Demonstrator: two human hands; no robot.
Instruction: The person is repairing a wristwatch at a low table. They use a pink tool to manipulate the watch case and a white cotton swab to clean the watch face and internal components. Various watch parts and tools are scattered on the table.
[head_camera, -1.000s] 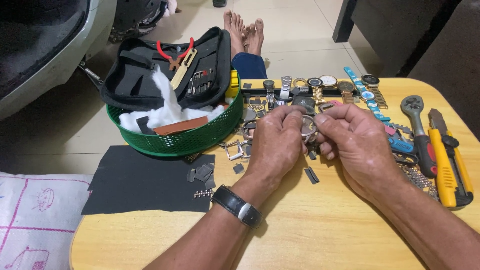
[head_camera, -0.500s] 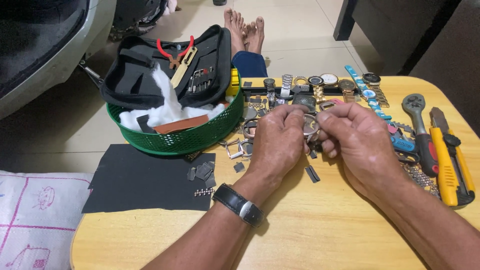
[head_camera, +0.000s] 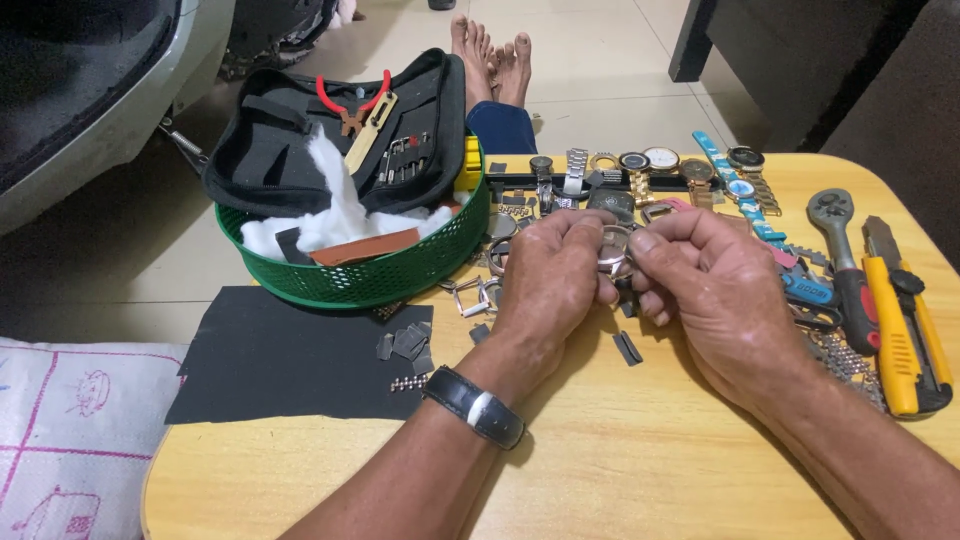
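We hold both forearms angled inward over the table, our left hand (head_camera: 548, 280) and right hand (head_camera: 712, 290) meeting knuckles-up, fingertips pinched together between them, fingers curled, a dark band around the left wrist.

Even, soft indoor light, faint shadows under the hands, sharp focus, no glare.

Wooden table (head_camera: 640, 470) bears green basket (head_camera: 350, 280), black sheet (head_camera: 270, 360), watches (head_camera: 660, 165), tools (head_camera: 890, 300).
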